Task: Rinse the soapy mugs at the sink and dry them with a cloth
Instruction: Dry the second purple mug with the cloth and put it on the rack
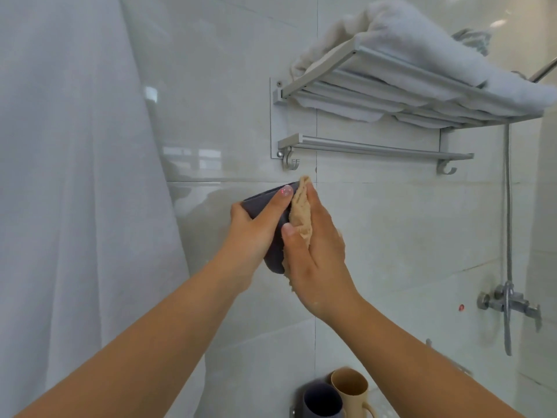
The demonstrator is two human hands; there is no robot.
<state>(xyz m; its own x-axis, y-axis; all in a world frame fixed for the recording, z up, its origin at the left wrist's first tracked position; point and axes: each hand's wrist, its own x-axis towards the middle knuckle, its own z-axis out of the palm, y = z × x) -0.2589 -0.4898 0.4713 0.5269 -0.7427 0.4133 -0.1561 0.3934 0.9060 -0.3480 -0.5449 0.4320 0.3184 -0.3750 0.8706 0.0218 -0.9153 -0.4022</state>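
Note:
A dark grey mug (272,254) is held up in front of the tiled wall, lying on its side. My left hand (256,227) grips it round the body, thumb lying along its rim. My right hand (316,251) holds a beige cloth (301,215) and presses it against the mug's open end with the thumb on the cloth. Low in the view stand two more mugs side by side, a dark grey mug (321,401) and a beige mug (351,390) with its handle toward me. The sink is out of sight.
A metal towel rack (373,149) with folded white towels (422,43) is fixed to the wall above my hands. A white curtain (75,176) hangs on the left. A shower tap (509,303) with a hose is on the right.

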